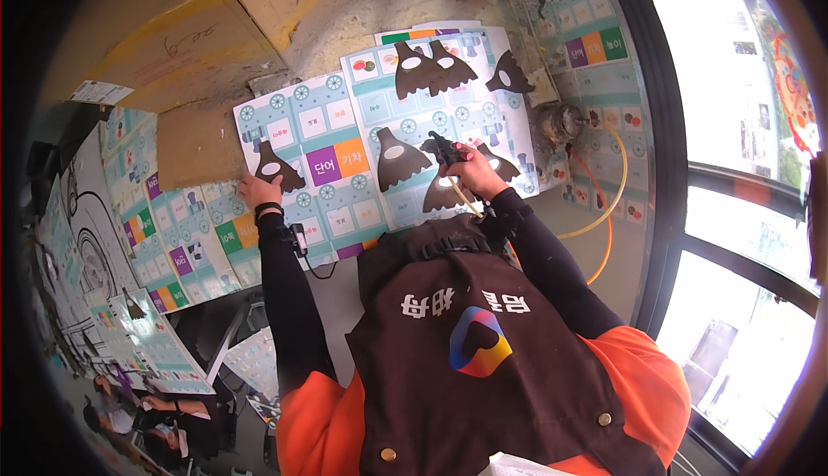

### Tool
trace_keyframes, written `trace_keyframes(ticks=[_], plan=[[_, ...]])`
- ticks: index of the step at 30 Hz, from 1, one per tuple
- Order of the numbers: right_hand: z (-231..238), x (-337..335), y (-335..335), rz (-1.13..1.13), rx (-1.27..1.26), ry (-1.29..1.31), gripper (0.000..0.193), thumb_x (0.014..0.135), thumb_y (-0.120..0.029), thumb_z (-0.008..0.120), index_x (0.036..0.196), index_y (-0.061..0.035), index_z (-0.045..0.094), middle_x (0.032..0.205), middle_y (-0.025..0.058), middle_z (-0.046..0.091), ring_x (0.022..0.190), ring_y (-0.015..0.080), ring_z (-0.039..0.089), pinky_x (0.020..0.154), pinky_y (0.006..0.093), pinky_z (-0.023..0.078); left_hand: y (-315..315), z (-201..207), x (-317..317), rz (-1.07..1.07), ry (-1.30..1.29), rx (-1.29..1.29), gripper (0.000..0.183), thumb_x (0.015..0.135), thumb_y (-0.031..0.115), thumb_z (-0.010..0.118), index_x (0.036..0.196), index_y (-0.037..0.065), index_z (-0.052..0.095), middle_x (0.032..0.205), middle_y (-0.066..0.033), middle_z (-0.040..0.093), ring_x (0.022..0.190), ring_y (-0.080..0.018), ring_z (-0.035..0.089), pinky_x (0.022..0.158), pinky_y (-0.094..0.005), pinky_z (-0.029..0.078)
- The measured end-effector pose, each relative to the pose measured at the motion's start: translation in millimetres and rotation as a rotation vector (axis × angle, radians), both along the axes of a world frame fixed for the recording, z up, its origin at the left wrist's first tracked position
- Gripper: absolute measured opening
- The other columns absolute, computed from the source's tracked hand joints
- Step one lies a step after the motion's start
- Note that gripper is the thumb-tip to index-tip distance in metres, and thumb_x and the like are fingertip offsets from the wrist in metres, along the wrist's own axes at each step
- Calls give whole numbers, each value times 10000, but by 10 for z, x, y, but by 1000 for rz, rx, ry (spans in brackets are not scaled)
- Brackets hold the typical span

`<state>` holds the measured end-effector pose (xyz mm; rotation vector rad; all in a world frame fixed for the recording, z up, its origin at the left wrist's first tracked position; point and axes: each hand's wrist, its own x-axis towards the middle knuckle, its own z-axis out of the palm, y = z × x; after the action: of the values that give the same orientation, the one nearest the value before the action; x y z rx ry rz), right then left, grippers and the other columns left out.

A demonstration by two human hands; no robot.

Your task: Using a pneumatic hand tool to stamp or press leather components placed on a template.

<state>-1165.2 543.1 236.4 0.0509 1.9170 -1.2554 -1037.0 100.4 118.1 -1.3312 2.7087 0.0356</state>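
Observation:
My left hand [260, 190] is closed at the lower left edge of a dark brown scalloped cut-out piece [287, 179] with a white oval on it. In my right hand [476, 171] is a black spray gun [442, 147], fed by a yellowish hose. Under and around it, more of these cut-outs lie on printed sheets [328, 203] patterned in pale blue: one cut-out [398, 165] left of the gun, a pair [434, 72] farther back, and a single cut-out [511, 76] at the far right. My right forearm and the gun partly cover the nearest ones.
Large taped cardboard boxes [185, 53] stand at the back left, with a flat brown cardboard piece [203, 141] before them. A round metal fitting [561, 122] and an orange hose [606, 217] are on the right, near a window frame [664, 131]. Another person [172, 424] is at lower left.

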Motion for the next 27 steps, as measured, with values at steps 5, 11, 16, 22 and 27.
trace_keyframes(ticks=[5, 11, 16, 22, 27], plan=[[-121, 48, 139, -23, -72, 129, 276, 776, -99, 652, 1035, -8, 619, 852, 62, 700, 711, 154, 628, 560, 302, 485, -50, 102, -169, 1, -167, 85, 866, 658, 522, 863, 1240, -34, 542, 1221, -194, 623, 1205, -348, 540, 1021, -420, 456], [101, 128, 152, -47, 4, 52, 283, 777, -120, 653, 1040, -20, 623, 841, 51, 686, 697, 157, 618, 532, 301, 477, -31, -55, 2, 123, -94, 137, 833, 639, 573, 855, 1129, -54, 607, 1124, -223, 664, 1064, -372, 641, 935, -439, 519], [151, 142, 53, 2, 22, -7, 289, 787, -127, 646, 1064, -47, 622, 858, 45, 692, 699, 149, 622, 551, 293, 501, -32, -210, 450, -15, 279, 244, 453, 739, 379, 844, 831, 49, 547, 769, -140, 636, 762, -368, 629, 693, -461, 497], [72, 249, 57, -13, -58, 2, 418, 788, -101, 652, 1189, 2, 592, 913, 36, 709, 706, 131, 622, 546, 278, 501, 975, 175, 641, -198, 584, 889, 434, 800, 268, 824, 768, 53, 448, 675, -4, 454, 608, -112, 417, 548, -309, 381], [292, 398, -123, 15, -11, -52, 347, 777, -92, 648, 1115, -22, 614, 895, 25, 704, 718, 119, 615, 569, 275, 486, 1908, 20, 793, -218, 439, 1237, 420, 769, 231, 846, 798, 50, 467, 691, -19, 475, 629, -140, 444, 569, -324, 399]])
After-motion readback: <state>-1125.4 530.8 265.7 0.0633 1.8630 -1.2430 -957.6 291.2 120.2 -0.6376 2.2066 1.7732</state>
